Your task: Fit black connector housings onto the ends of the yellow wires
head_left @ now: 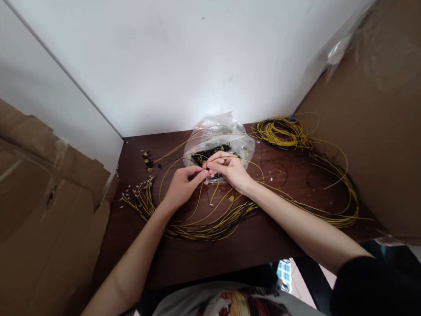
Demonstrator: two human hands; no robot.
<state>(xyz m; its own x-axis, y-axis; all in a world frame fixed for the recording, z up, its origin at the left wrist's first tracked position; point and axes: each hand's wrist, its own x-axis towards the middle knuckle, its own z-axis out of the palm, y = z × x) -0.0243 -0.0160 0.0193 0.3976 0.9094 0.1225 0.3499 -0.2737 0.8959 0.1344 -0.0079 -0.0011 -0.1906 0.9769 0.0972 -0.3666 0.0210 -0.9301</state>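
My left hand [187, 183] and my right hand [230, 170] meet fingertip to fingertip above the table. The right thumb and fingers pinch a thin yellow wire [255, 163], whose tail curves out over the back of that hand. Closed too, the left fingertips press on something small at the meeting point, too hidden to name. Just behind the hands lies a clear plastic bag [218, 128] with small black and yellow parts [205, 156] in it. Below them, a long bundle of yellow and black wires [209, 229] curves across the table, with pale tips at its left end.
A coil of yellow wire [282, 133] lies at the back right. Several small black and yellow pieces [147, 159] sit at the back left of the dark wooden table [212, 263]. Cardboard [35, 217] stands on the left, more cardboard [385, 128] on the right, a white wall [201, 50] behind.
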